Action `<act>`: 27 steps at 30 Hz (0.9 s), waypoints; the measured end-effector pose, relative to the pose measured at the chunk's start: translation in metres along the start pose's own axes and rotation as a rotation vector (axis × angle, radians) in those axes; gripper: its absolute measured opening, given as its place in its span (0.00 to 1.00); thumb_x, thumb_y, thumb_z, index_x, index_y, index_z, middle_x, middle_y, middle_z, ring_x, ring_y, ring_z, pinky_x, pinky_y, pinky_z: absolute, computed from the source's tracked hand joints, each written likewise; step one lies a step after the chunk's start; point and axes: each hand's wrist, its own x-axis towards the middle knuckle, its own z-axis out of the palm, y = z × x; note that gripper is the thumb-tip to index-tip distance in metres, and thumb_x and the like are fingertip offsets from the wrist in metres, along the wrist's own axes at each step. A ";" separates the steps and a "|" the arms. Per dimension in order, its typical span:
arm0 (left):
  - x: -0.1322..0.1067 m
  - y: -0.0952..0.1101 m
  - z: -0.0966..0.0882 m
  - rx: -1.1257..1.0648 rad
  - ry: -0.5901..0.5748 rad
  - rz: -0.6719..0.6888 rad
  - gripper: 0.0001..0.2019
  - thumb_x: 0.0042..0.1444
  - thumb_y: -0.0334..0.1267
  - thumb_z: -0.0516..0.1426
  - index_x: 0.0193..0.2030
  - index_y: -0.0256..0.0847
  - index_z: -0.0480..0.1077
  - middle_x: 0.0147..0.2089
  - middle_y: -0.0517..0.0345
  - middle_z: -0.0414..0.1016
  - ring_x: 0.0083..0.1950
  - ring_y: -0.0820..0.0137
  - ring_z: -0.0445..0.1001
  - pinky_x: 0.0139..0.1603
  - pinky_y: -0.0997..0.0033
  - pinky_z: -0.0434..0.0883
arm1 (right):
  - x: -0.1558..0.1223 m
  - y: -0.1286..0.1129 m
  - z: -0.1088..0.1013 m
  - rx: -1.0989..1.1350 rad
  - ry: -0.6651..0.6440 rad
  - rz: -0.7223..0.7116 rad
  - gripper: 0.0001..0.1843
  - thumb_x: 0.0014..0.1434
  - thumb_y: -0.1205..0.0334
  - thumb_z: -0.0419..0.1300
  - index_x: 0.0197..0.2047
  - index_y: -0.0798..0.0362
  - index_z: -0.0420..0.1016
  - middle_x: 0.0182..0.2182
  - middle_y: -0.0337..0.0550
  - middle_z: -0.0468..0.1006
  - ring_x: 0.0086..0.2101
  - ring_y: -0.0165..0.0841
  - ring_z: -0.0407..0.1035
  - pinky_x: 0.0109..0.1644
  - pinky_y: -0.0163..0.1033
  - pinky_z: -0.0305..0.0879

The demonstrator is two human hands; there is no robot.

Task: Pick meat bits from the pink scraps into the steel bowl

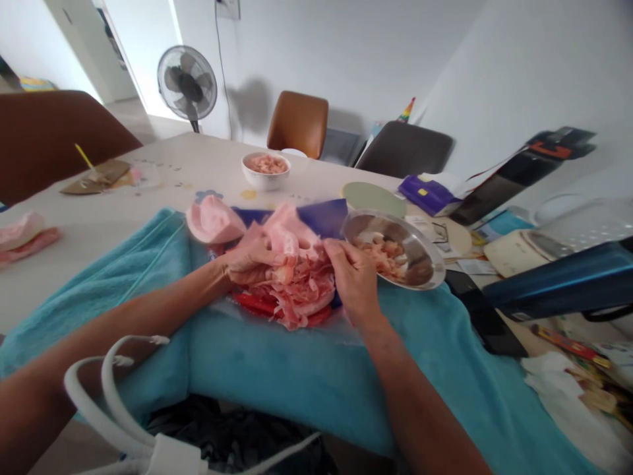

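Observation:
A pile of thin pink raw meat slices (301,287) lies on a red tray over a blue sheet, on a teal towel (306,376). My left hand (252,260) rests on the left of the pile, fingers curled round slices. My right hand (353,277) grips the pile's right edge, fingers pinched on meat. Just right of that hand a tilted metal bowl (395,247) holds pulled-apart meat pieces. Pink foam or plastic wrapping (215,221) lies behind the pile.
A white bowl (266,170) of meat stands farther back on the table, near a green plate (373,196). Papers, a purple pack (429,194) and dark boxes crowd the right side. Chairs and a fan (186,84) stand beyond. White cables (113,396) hang near my chest.

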 end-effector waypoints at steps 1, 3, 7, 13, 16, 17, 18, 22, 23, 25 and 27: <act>0.000 0.000 0.001 -0.032 0.020 -0.007 0.29 0.44 0.33 0.70 0.54 0.31 0.70 0.30 0.60 0.75 0.27 0.76 0.74 0.26 0.82 0.70 | 0.000 0.003 0.000 -0.094 0.005 -0.064 0.15 0.61 0.55 0.58 0.25 0.51 0.74 0.23 0.36 0.71 0.28 0.29 0.66 0.35 0.36 0.65; 0.001 0.001 0.004 -0.100 0.057 -0.032 0.22 0.45 0.30 0.69 0.49 0.33 0.73 0.31 0.58 0.78 0.30 0.73 0.78 0.29 0.81 0.74 | 0.001 0.007 -0.001 -0.214 0.017 -0.139 0.13 0.60 0.58 0.59 0.24 0.51 0.73 0.26 0.38 0.73 0.31 0.31 0.67 0.38 0.38 0.66; 0.002 0.003 0.010 -0.132 0.108 -0.013 0.17 0.44 0.28 0.69 0.42 0.34 0.75 0.31 0.55 0.80 0.30 0.69 0.80 0.28 0.77 0.77 | 0.002 0.009 -0.001 -0.266 0.002 -0.176 0.04 0.57 0.63 0.61 0.32 0.51 0.77 0.35 0.42 0.78 0.37 0.35 0.72 0.42 0.41 0.69; 0.006 0.004 0.011 -0.154 0.120 0.005 0.11 0.46 0.30 0.69 0.37 0.33 0.76 0.31 0.53 0.81 0.29 0.71 0.80 0.30 0.78 0.78 | 0.002 0.009 -0.002 -0.321 -0.012 -0.289 0.09 0.62 0.64 0.56 0.35 0.50 0.79 0.36 0.44 0.82 0.39 0.36 0.75 0.47 0.44 0.70; 0.006 0.006 0.012 -0.138 0.129 0.042 0.11 0.45 0.31 0.70 0.35 0.32 0.76 0.29 0.54 0.81 0.28 0.71 0.79 0.29 0.78 0.78 | 0.002 0.012 -0.003 -0.379 -0.025 -0.322 0.11 0.61 0.66 0.56 0.39 0.50 0.80 0.38 0.45 0.83 0.40 0.37 0.76 0.48 0.44 0.71; 0.005 0.007 0.012 -0.137 0.131 0.045 0.11 0.45 0.31 0.70 0.35 0.32 0.76 0.28 0.55 0.80 0.27 0.72 0.79 0.29 0.78 0.77 | 0.002 0.013 -0.003 -0.391 -0.037 -0.326 0.11 0.62 0.66 0.55 0.40 0.50 0.81 0.39 0.46 0.83 0.40 0.37 0.77 0.48 0.44 0.71; 0.005 0.008 0.012 -0.142 0.132 0.041 0.11 0.44 0.31 0.70 0.34 0.32 0.76 0.28 0.55 0.80 0.27 0.72 0.78 0.29 0.79 0.77 | 0.002 0.014 -0.004 -0.402 -0.052 -0.329 0.12 0.62 0.66 0.55 0.41 0.50 0.81 0.39 0.46 0.83 0.40 0.37 0.77 0.48 0.44 0.71; 0.001 0.010 0.009 -0.187 0.104 0.040 0.17 0.42 0.32 0.71 0.40 0.32 0.75 0.30 0.57 0.78 0.28 0.75 0.78 0.26 0.83 0.74 | 0.001 0.015 -0.003 -0.445 -0.093 -0.339 0.11 0.62 0.65 0.56 0.41 0.48 0.80 0.39 0.44 0.84 0.40 0.38 0.78 0.48 0.45 0.71; 0.001 0.010 0.008 -0.192 0.087 0.055 0.20 0.41 0.33 0.71 0.42 0.33 0.75 0.31 0.57 0.78 0.28 0.75 0.78 0.25 0.83 0.73 | 0.001 0.014 -0.003 -0.463 -0.094 -0.340 0.10 0.62 0.64 0.56 0.39 0.48 0.80 0.37 0.43 0.84 0.39 0.39 0.78 0.48 0.46 0.71; 0.000 0.010 0.006 -0.191 0.044 0.076 0.23 0.40 0.34 0.72 0.44 0.33 0.75 0.31 0.58 0.77 0.28 0.75 0.77 0.25 0.84 0.73 | 0.000 0.012 -0.002 -0.501 -0.091 -0.361 0.09 0.63 0.60 0.58 0.34 0.49 0.79 0.32 0.43 0.83 0.35 0.39 0.77 0.47 0.47 0.70; -0.001 0.009 0.005 -0.186 0.006 0.076 0.23 0.40 0.36 0.73 0.44 0.34 0.75 0.29 0.59 0.76 0.27 0.75 0.77 0.24 0.84 0.72 | 0.000 0.010 -0.001 -0.527 -0.085 -0.414 0.12 0.63 0.56 0.60 0.28 0.49 0.76 0.25 0.40 0.80 0.31 0.37 0.75 0.50 0.50 0.69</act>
